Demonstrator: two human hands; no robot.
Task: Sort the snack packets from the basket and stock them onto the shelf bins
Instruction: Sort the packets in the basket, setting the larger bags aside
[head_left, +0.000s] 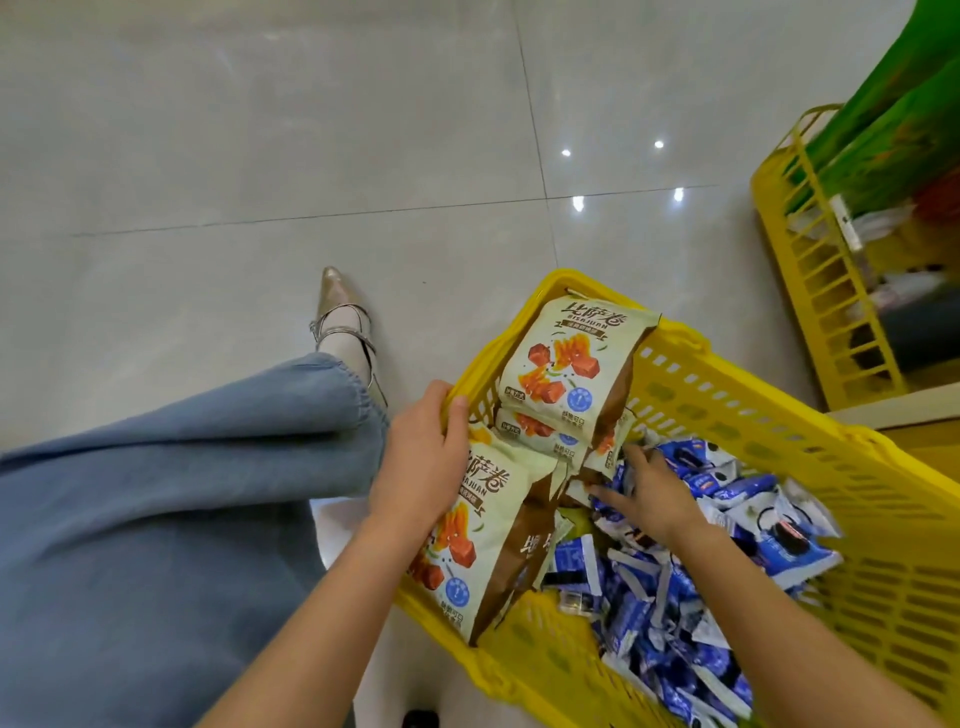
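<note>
Yellow basket rim is gripped by the left hand. The right hand, fingers spread, touches cream packets beside blue packets.

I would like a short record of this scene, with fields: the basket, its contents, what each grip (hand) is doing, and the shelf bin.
basket: yellow, slotted, on the tiled floor
left side: cream bags, stacked
right side: small blue packets, loose pile
left grip: holds the top of the near cream bag, by the basket rim
right grip: fingers spread, touching packets mid-basket
shelf bin: yellow, upper right, contents blurred
</note>
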